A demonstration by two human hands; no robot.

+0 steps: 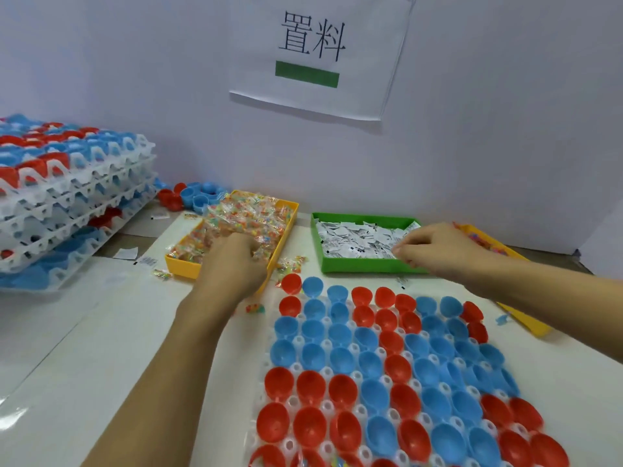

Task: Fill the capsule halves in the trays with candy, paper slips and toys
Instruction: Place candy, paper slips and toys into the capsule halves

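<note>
A clear tray (296, 367) in front of me holds several red and blue capsule halves (340, 358), open side up. My left hand (232, 264) reaches into the yellow bin (183, 266) of wrapped candy (246, 214), fingers curled into the pile. My right hand (438, 247) is over the near right corner of the green bin (364, 266) and pinches at the white paper slips (357, 239). A second yellow bin (529, 323) with small coloured toys lies behind my right forearm, mostly hidden.
A stack of filled trays (70, 200) stands at the left. Loose capsule halves (195, 193) lie by the wall behind the candy bin. Stray candies (254, 308) and slips (126, 252) are scattered on the white table. A paper sign (317, 52) hangs on the wall.
</note>
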